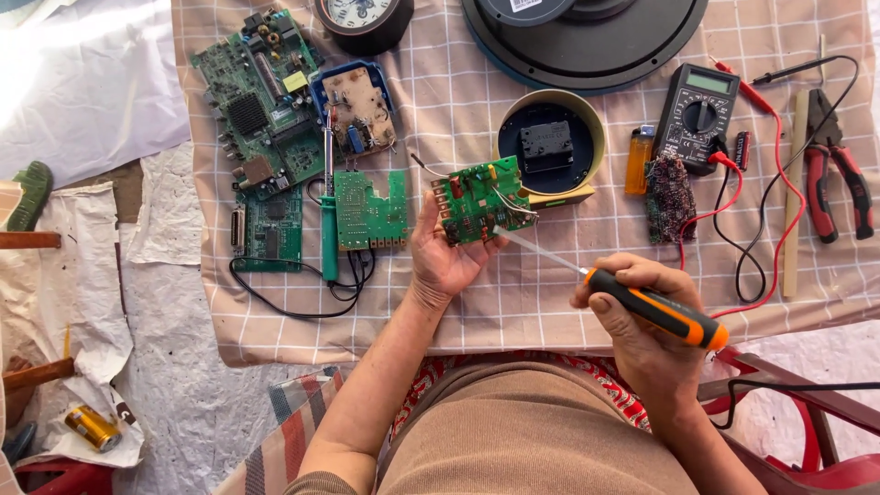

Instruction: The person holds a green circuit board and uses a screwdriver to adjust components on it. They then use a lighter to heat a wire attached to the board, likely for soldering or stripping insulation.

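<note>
My left hand (444,261) holds a small green circuit board (478,199) upright above the checked cloth (513,302). My right hand (642,335) grips an orange-and-black screwdriver (655,310). Its thin shaft points up and left, and the tip reaches the board's lower right edge. Loose wires hang off the board's right side.
On the cloth lie several green circuit boards (261,101), a soldering iron (328,215), a round clock back (550,142), an orange lighter (639,160), a multimeter (701,115) with red and black leads, red pliers (836,183), a large black disc (587,37). A gold battery (92,427) lies at the lower left.
</note>
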